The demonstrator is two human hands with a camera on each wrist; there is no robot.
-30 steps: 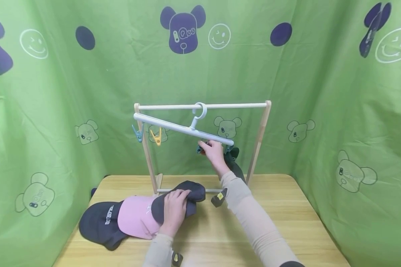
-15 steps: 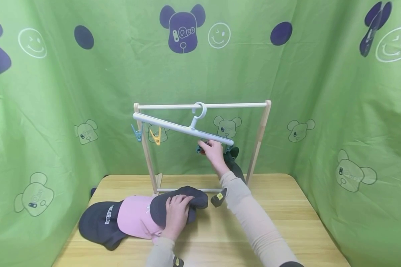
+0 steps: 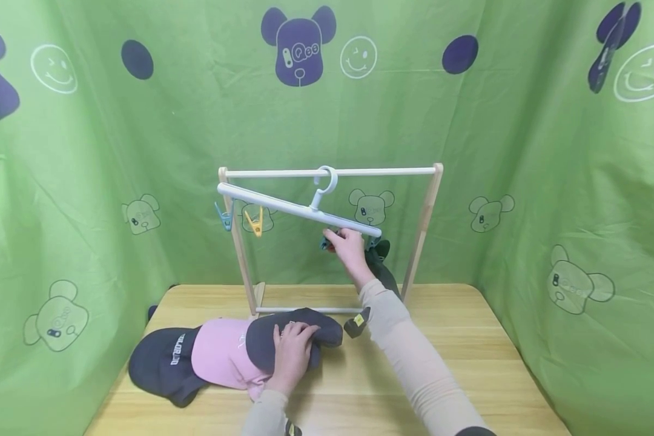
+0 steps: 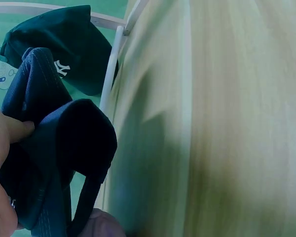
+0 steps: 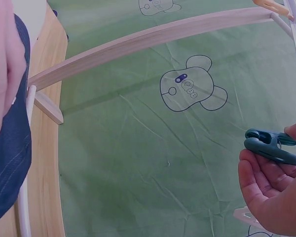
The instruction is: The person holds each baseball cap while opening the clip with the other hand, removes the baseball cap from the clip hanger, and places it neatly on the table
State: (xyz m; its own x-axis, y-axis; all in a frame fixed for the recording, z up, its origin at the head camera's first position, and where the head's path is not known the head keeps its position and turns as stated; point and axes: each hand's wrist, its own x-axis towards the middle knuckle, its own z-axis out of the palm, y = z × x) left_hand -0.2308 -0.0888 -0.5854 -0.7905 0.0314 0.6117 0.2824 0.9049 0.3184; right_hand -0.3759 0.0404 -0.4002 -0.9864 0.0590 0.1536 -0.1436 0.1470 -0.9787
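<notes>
My left hand (image 3: 292, 357) grips a dark navy baseball cap (image 3: 321, 327) low over the table, beside a pink cap (image 3: 220, 354). In the left wrist view, the navy cap (image 4: 42, 163) shows its dark hollow inside and back strap, with finger and thumb on the fabric. Up at the hanger (image 3: 283, 206), my right hand (image 3: 350, 248) pinches a teal clothes clip (image 5: 271, 148) between thumb and fingers. A dark green cap (image 4: 64, 54) with a white NY logo hangs at the hanger's right end, partly hidden behind the right forearm in the head view.
The hanger hooks on a wooden rack (image 3: 422, 224) and tilts down to the right. A blue clip (image 3: 226, 218) and a yellow clip (image 3: 257, 224) hang at its left. Another dark cap (image 3: 158, 363) lies left of the pink one on the wooden table (image 3: 469, 357).
My left hand has shifted slightly right with the navy cap, its right end turning a little downward. The right hand has stayed at the teal clip.
</notes>
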